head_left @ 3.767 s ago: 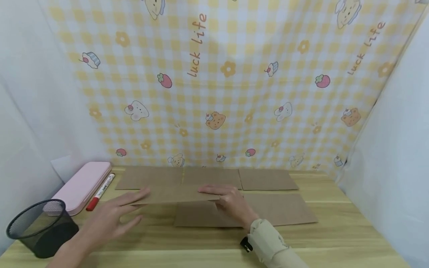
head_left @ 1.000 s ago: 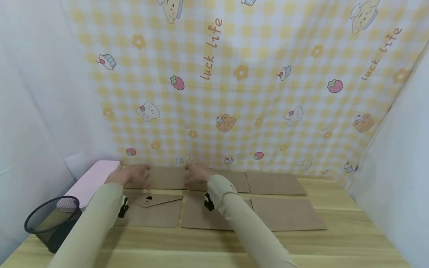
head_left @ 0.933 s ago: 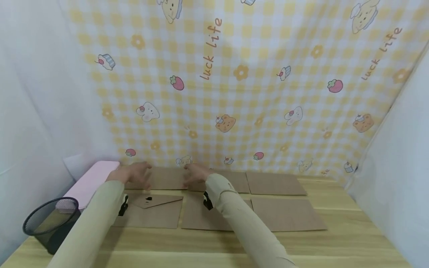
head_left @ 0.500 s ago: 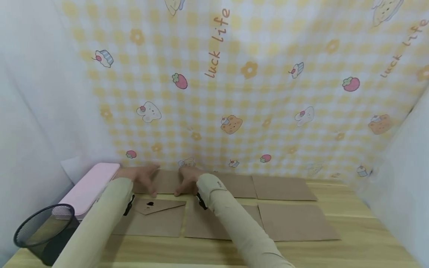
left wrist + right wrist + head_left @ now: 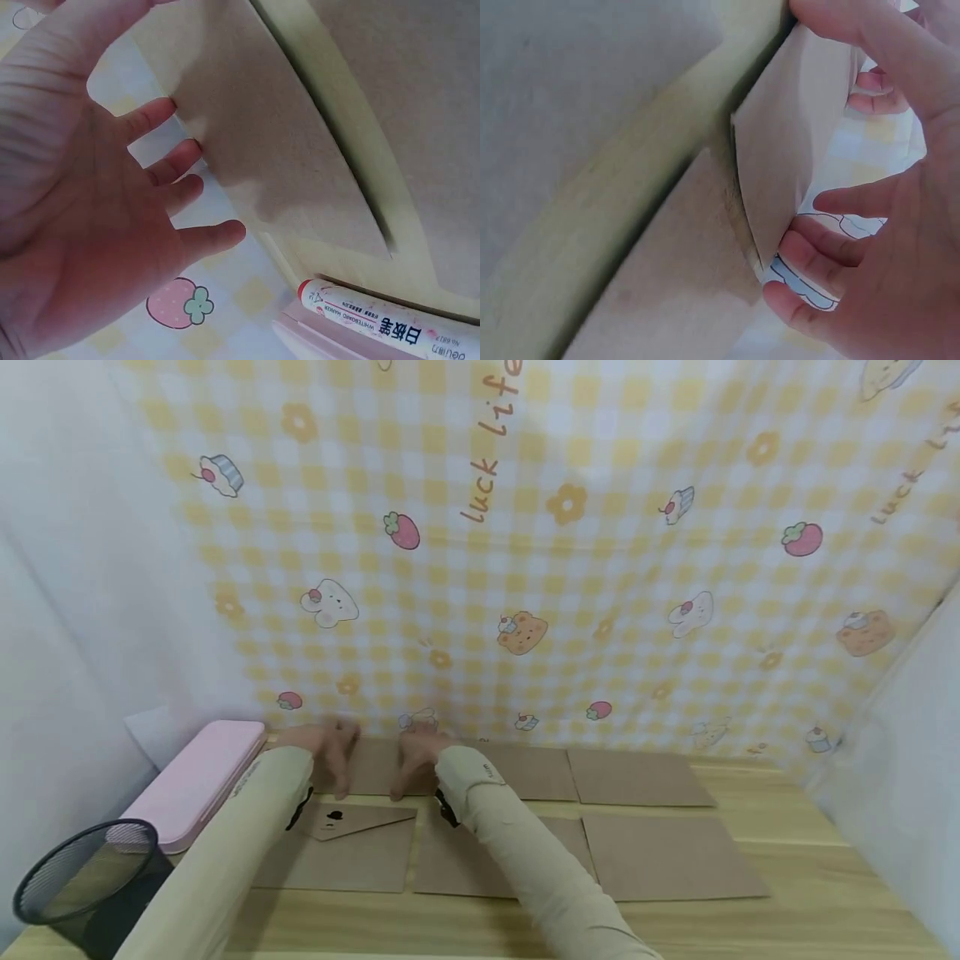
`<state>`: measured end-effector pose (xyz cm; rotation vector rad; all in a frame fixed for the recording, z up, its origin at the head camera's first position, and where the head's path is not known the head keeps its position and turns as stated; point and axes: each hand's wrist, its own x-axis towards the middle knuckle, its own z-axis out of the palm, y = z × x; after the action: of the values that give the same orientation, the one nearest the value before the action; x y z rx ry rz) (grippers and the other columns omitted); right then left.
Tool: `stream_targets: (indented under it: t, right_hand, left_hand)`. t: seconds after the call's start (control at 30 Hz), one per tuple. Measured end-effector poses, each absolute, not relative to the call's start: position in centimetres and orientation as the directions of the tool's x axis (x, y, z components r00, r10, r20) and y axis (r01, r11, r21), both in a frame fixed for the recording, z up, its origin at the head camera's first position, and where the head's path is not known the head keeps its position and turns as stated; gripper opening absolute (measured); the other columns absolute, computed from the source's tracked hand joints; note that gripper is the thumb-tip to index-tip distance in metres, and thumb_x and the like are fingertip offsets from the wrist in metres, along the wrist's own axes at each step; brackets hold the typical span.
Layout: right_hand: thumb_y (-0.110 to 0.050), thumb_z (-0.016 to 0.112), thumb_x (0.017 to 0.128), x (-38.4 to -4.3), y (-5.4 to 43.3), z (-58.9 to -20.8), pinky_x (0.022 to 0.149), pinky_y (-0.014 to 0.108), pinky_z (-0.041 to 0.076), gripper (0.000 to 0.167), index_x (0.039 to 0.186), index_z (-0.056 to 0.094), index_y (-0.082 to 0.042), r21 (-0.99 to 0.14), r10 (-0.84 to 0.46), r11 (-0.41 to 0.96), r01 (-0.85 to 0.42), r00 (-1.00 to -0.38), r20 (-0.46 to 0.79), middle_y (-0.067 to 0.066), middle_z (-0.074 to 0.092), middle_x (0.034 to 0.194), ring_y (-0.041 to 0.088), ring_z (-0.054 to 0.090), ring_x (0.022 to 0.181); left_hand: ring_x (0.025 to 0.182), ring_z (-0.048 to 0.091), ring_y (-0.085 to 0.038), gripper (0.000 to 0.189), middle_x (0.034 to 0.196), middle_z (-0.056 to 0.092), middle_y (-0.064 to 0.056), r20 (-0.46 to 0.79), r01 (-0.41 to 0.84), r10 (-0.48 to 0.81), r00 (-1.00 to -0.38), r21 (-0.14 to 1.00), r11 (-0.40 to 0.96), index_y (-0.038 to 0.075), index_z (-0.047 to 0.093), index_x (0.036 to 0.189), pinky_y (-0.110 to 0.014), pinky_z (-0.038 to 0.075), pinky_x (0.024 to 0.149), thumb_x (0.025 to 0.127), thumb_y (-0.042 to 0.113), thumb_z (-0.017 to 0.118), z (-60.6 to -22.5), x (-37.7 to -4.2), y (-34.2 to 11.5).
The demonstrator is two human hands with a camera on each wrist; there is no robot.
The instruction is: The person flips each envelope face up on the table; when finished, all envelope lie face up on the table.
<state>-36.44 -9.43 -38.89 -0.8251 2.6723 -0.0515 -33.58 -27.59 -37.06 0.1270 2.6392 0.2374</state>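
Note:
A brown kraft paper envelope (image 5: 377,767) lies at the back left of the table, with both hands over it. My left hand (image 5: 328,752) is at its left part; in the left wrist view two fingertips (image 5: 184,155) touch the back edge. At the right end is my right hand (image 5: 418,756). In the right wrist view its thumb (image 5: 829,15) reaches the front edge and its fingers are at the back edge, beside the gap to the middle back envelope (image 5: 667,277). Neither hand's fingers are closed round the envelope.
In front lies an envelope (image 5: 352,860) with a small black hat print on its flap. Other envelopes (image 5: 641,777) form two rows rightward. A pink case (image 5: 195,781), a whiteboard marker (image 5: 375,315) and a black mesh holder (image 5: 90,885) stand left. A checked curtain (image 5: 562,568) hangs behind.
Earlier both hands held an envelope above the table; now one lies at the front left. Over the last second the hands have drawn slightly closer together on the back-left envelope.

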Motion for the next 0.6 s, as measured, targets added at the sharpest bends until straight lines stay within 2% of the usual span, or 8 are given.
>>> stream_targets:
  t: [0.07, 0.13, 0.2, 0.27, 0.37, 0.5, 0.6]
  right_hand:
    - [-0.059, 0.079, 0.059, -36.27, -9.53, -38.94, 0.086, 0.037, 0.045, 0.076, 0.117, 0.057, -0.016, -0.098, -0.518, 0.851, -0.516, -0.793, -0.322, 0.008, 0.039, 0.139, 0.023, 0.040, 0.120]
    - [-0.061, 0.079, 0.058, -36.20, -9.56, -38.99, 0.092, 0.041, 0.042, 0.092, 0.131, 0.049, -0.015, -0.071, -0.491, 0.864, -0.498, -0.806, -0.330, 0.010, 0.033, 0.144, 0.026, 0.034, 0.127]
    - [-0.063, 0.078, 0.056, -36.25, -9.53, -39.00, 0.094, 0.041, 0.041, 0.103, 0.138, 0.042, -0.012, -0.053, -0.481, 0.868, -0.494, -0.810, -0.336, 0.012, 0.030, 0.146, 0.027, 0.031, 0.129]
    - [-0.065, 0.077, 0.056, -36.30, -9.47, -39.05, 0.094, 0.038, 0.041, 0.108, 0.141, 0.038, -0.009, -0.046, -0.481, 0.867, -0.496, -0.808, -0.340, 0.014, 0.029, 0.145, 0.027, 0.031, 0.129]
    - [-0.064, 0.077, 0.057, -36.40, -9.34, -39.04, 0.097, 0.035, 0.039, 0.117, 0.144, 0.029, -0.005, -0.057, -0.495, 0.860, -0.507, -0.804, -0.329, 0.017, 0.026, 0.145, 0.027, 0.029, 0.129]
    - [-0.060, 0.079, 0.059, -36.24, -9.11, -38.98, 0.101, 0.033, 0.034, 0.116, 0.146, 0.026, -0.005, -0.105, -0.536, 0.841, -0.530, -0.794, -0.288, 0.017, 0.023, 0.146, 0.026, 0.025, 0.131]
    - [-0.059, 0.078, 0.060, -35.91, -9.04, -38.99, 0.102, 0.032, 0.033, 0.113, 0.147, 0.026, -0.009, -0.099, -0.574, 0.816, -0.570, -0.777, -0.258, 0.015, 0.020, 0.146, 0.026, 0.022, 0.133]
  left_hand:
    - [0.117, 0.034, -0.050, 0.101, 0.137, 0.023, -0.029, -0.459, 0.066, 0.145, -0.876, 0.185, 0.981, 0.008, 0.036, 0.133, -0.059, 0.043, 0.079, 0.050, 0.031, 0.089, -37.21, -33.49, -27.63]
    - [0.115, 0.036, -0.047, 0.093, 0.133, 0.026, -0.027, -0.456, 0.082, 0.148, -0.878, 0.160, 0.984, 0.009, 0.040, 0.126, -0.058, 0.044, 0.077, 0.049, 0.032, 0.088, -37.27, -33.42, -27.56]
    - [0.112, 0.038, -0.042, 0.090, 0.129, 0.030, -0.024, -0.452, 0.092, 0.143, -0.880, 0.133, 0.987, 0.011, 0.041, 0.121, -0.056, 0.045, 0.077, 0.048, 0.034, 0.089, -37.21, -33.44, -27.43]
    - [0.108, 0.040, -0.038, 0.089, 0.124, 0.035, -0.022, -0.440, 0.116, 0.153, -0.885, 0.110, 0.987, 0.011, 0.042, 0.118, -0.052, 0.046, 0.077, 0.046, 0.035, 0.089, -37.07, -33.43, -27.30]
    - [0.107, 0.040, -0.035, 0.092, 0.121, 0.038, -0.021, -0.414, 0.150, 0.185, -0.891, 0.116, 0.982, 0.009, 0.043, 0.121, -0.050, 0.044, 0.080, 0.046, 0.035, 0.090, -36.86, -33.45, -27.26]
    - [0.117, 0.034, -0.043, 0.107, 0.133, 0.029, -0.029, -0.404, 0.152, 0.207, -0.891, 0.164, 0.975, 0.004, 0.035, 0.137, -0.054, 0.040, 0.087, 0.049, 0.033, 0.089, -36.89, -33.35, -27.49]
    - [0.121, 0.027, -0.047, 0.114, 0.136, 0.020, -0.034, -0.410, 0.132, 0.212, -0.887, 0.216, 0.968, 0.000, 0.029, 0.142, -0.056, 0.037, 0.091, 0.051, 0.030, 0.089, -37.15, -33.20, -27.75]
